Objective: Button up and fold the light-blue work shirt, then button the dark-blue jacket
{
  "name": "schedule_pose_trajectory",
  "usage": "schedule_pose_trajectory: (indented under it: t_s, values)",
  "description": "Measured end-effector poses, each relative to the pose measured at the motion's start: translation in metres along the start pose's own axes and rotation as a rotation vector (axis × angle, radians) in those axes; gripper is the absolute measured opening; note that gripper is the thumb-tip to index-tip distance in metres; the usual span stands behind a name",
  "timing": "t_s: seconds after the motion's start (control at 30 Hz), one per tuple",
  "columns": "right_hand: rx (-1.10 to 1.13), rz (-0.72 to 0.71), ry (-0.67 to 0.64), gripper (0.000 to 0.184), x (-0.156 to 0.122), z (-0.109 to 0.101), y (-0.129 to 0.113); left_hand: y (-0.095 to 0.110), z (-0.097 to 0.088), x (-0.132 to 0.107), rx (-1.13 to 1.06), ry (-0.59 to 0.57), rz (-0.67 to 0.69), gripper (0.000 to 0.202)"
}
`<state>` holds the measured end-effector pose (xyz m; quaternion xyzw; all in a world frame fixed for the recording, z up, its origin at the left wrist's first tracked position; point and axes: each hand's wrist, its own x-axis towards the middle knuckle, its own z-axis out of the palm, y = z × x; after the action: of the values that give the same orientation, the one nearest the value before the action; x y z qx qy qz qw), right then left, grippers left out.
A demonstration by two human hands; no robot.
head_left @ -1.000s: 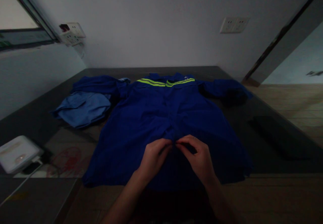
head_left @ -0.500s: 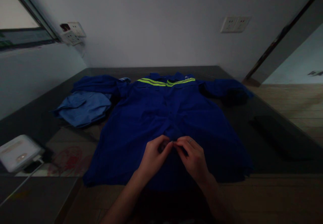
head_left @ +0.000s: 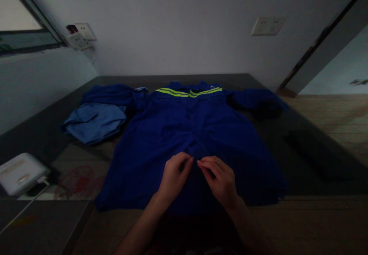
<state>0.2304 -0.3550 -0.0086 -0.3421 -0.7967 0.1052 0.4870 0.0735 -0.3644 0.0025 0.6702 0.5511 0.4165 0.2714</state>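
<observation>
A dark blue work jacket (head_left: 166, 132) lies spread with its front up and its collar at the far end. Yellow-green stripes (head_left: 174, 92) cross its chest. Over the lower front opening, my left hand (head_left: 176, 172) is closed, thumb and forefinger pinching the jacket's front edge. Just to the right, my right hand (head_left: 220, 176), with a ring on one finger, pinches the cloth in the same way. A small gap separates the two sets of fingertips. Exactly what part of the edge they grip is hidden by the fingers.
Left of the jacket lies a folded lighter blue cloth (head_left: 94, 121). A white box-shaped device (head_left: 21, 172) with a cable stands at the left front. On the right is a flat black object (head_left: 319, 151). The dark table (head_left: 230, 79) meets a wall with sockets (head_left: 268, 26).
My fingertips have moved slightly apart; they were touching over the front opening before. The jacket has stayed in place.
</observation>
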Motion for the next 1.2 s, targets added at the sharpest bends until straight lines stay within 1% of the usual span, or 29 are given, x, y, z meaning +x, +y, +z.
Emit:
schedule_pose_trajectory:
  t_s: [0.07,0.13,0.27,0.37,0.5,0.7,0.93,1.07,1.2]
  values:
    - [-0.016,0.006,0.006,0.023,0.0003,0.0008,0.0005,-0.0003,0.0006,0.0000,0.047,0.016,0.034,0.020]
    - [-0.048,-0.020,0.019,0.027,0.0003,0.0016,0.0011,-0.0013,0.0016,-0.0002,0.099,0.020,0.064,0.018]
    - [-0.073,-0.076,0.052,0.024,-0.0007,0.0019,0.0017,-0.0043,0.0037,-0.0013,0.148,0.009,0.090,0.016]
    - [-0.051,-0.061,0.079,0.023,-0.0009,0.0010,0.0014,-0.0044,0.0040,-0.0020,0.117,-0.002,0.098,0.016]
    - [0.016,0.036,0.098,0.020,0.0003,0.0000,0.0022,-0.0020,0.0026,-0.0022,0.053,-0.016,0.117,0.016]
    - [0.122,0.175,0.044,0.012,0.0012,-0.0004,0.0062,-0.0017,0.0016,-0.0024,0.040,-0.045,0.138,0.015]
    - [0.152,0.258,0.034,0.010,0.0004,0.0000,0.0069,-0.0045,0.0045,-0.0023,0.124,-0.050,0.088,0.012]
    - [0.159,0.308,0.017,0.009,0.0000,-0.0003,0.0067,-0.0059,0.0048,-0.0025,0.125,-0.075,0.091,0.009]
    - [0.211,0.416,-0.003,0.008,0.0005,-0.0016,0.0064,-0.0056,0.0050,-0.0025,0.144,-0.083,0.085,0.007]
